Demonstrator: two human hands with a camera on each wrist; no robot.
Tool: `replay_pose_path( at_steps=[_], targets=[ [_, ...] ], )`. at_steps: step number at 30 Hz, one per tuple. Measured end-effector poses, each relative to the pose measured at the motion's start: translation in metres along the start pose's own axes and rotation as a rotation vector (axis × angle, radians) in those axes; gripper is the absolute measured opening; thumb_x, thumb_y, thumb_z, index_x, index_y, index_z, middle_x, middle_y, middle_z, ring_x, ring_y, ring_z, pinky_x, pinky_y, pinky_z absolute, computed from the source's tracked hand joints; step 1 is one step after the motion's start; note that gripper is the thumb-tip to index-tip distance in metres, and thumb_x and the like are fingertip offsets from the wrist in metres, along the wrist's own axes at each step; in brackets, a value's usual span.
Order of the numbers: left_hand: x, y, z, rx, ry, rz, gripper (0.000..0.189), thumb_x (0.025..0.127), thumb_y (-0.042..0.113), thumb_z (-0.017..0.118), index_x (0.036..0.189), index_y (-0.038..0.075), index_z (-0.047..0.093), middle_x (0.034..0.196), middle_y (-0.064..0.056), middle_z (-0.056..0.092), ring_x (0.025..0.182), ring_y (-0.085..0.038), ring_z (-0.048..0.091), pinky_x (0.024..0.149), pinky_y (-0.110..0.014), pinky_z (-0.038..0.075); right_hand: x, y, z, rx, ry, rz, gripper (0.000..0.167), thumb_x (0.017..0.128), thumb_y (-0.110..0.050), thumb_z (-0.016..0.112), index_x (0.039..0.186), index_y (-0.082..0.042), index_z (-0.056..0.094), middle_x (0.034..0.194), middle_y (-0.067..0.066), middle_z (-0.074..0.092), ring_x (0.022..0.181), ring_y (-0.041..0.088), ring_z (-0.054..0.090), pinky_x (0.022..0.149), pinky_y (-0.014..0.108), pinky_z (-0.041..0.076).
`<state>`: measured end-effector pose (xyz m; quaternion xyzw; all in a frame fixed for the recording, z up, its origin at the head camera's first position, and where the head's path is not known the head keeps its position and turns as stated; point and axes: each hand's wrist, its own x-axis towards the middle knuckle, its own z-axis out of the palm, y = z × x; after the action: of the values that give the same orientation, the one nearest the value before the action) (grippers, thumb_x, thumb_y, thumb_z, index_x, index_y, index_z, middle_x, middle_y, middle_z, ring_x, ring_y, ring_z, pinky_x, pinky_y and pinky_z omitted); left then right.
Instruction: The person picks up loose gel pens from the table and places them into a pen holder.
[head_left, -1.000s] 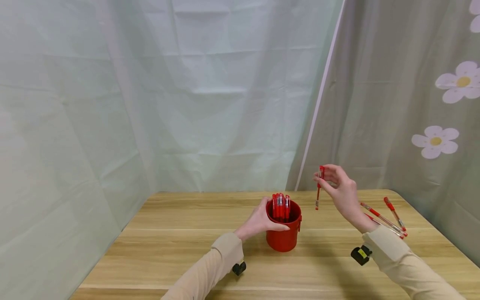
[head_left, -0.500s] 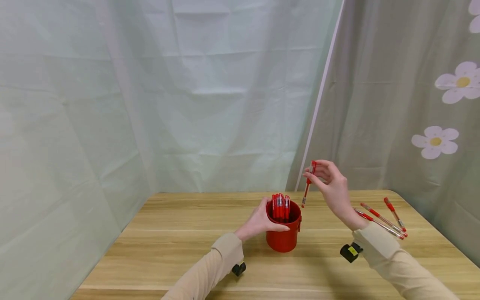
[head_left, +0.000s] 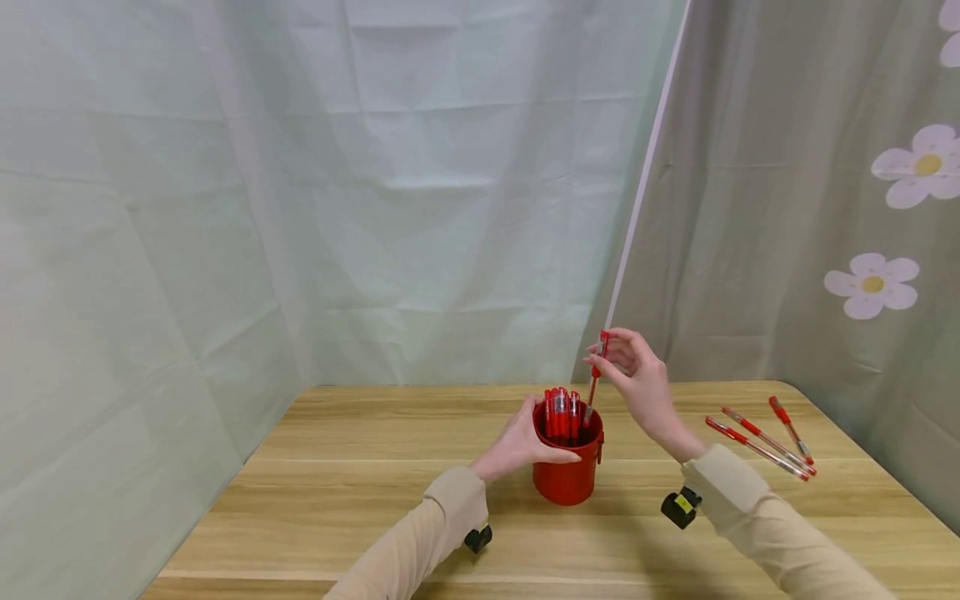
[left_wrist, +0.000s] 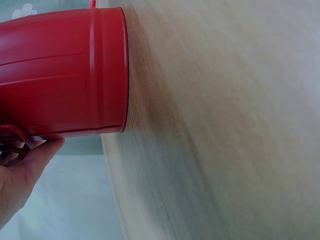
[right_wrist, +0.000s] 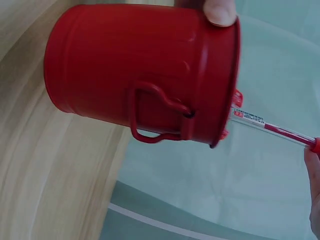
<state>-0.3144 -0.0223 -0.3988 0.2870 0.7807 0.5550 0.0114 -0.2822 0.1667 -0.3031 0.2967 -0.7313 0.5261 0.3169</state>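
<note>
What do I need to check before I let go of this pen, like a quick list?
1. Bucket upright on the table: ok.
2. Bucket steadied: ok, your left hand grips it near the rim.
3. Pen held: ok, your right hand pinches its upper part.
4. Pen's lower end within the bucket's mouth: ok, just past the rim.
5. Room beside the grouped pens: ok, there's a gap on the right.
6. Lower end touching bottom: cannot tell, the wall hides the bottom.
</note>
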Motion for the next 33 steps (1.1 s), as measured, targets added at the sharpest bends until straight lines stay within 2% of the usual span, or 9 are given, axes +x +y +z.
replay_pose_path(
  at_steps=[4, 9, 15, 21, 28, 33],
  targets=[
    [0.0, 0.001, 0.0, 0.002, -0.003, -0.006, 0.075, 0.064, 0.029, 0.083, 0.121, 0.015, 0.036, 0.112, 0.007, 0.05, 0.099, -0.011, 0.051, 0.08, -0.029, 0.044, -0.002, -0.007, 0.005, -0.036, -0.024, 0.024, 0.04, 0.081, 0.013, 0.059, 0.118, 0.006, 0.045, 0.096, 0.025, 0.06, 0.082, 0.035, 0.061, 0.073, 0.021, 0.047],
    [0.0, 0.001, 0.0, -0.006, -0.007, -0.013, 0.075, 0.065, 0.03, 0.082, 0.121, 0.016, 0.036, 0.112, 0.007, 0.05, 0.1, -0.011, 0.05, 0.08, -0.029, 0.044, -0.004, -0.007, 0.01, -0.081, -0.024, 0.049, 0.04, 0.081, 0.01, 0.06, 0.118, 0.003, 0.048, 0.094, 0.022, 0.062, 0.082, 0.033, 0.062, 0.074, 0.025, 0.047],
    [0.0, 0.002, 0.0, 0.012, -0.003, -0.008, 0.075, 0.064, 0.03, 0.083, 0.12, 0.015, 0.036, 0.111, 0.007, 0.05, 0.099, -0.01, 0.05, 0.08, -0.029, 0.044, -0.008, 0.015, 0.015, -0.092, -0.027, 0.071, 0.038, 0.081, 0.005, 0.063, 0.116, 0.0, 0.05, 0.092, 0.017, 0.064, 0.079, 0.028, 0.063, 0.073, 0.038, 0.048],
    [0.001, 0.001, 0.0, 0.033, 0.001, 0.003, 0.076, 0.064, 0.032, 0.083, 0.12, 0.015, 0.036, 0.111, 0.007, 0.05, 0.099, -0.01, 0.051, 0.081, -0.029, 0.043, -0.012, 0.036, 0.018, -0.115, -0.045, 0.1, 0.037, 0.082, -0.002, 0.065, 0.115, -0.006, 0.05, 0.091, 0.01, 0.065, 0.078, 0.02, 0.064, 0.073, 0.034, 0.049],
    [0.001, -0.001, 0.0, 0.008, -0.01, 0.007, 0.074, 0.066, 0.029, 0.082, 0.121, 0.015, 0.035, 0.112, 0.006, 0.049, 0.1, -0.01, 0.05, 0.081, -0.029, 0.043, -0.014, 0.042, 0.02, -0.139, -0.091, 0.086, 0.035, 0.081, 0.0, 0.065, 0.113, -0.004, 0.051, 0.09, 0.009, 0.066, 0.078, 0.019, 0.064, 0.071, 0.034, 0.049],
    [0.0, 0.0, 0.001, 0.005, -0.015, -0.011, 0.074, 0.067, 0.028, 0.081, 0.122, 0.014, 0.034, 0.112, 0.007, 0.049, 0.1, -0.01, 0.05, 0.08, -0.029, 0.044, -0.016, 0.045, 0.021, -0.153, -0.123, 0.105, 0.033, 0.082, -0.001, 0.064, 0.113, -0.002, 0.051, 0.093, 0.01, 0.065, 0.082, 0.021, 0.063, 0.072, 0.035, 0.049]
  ],
)
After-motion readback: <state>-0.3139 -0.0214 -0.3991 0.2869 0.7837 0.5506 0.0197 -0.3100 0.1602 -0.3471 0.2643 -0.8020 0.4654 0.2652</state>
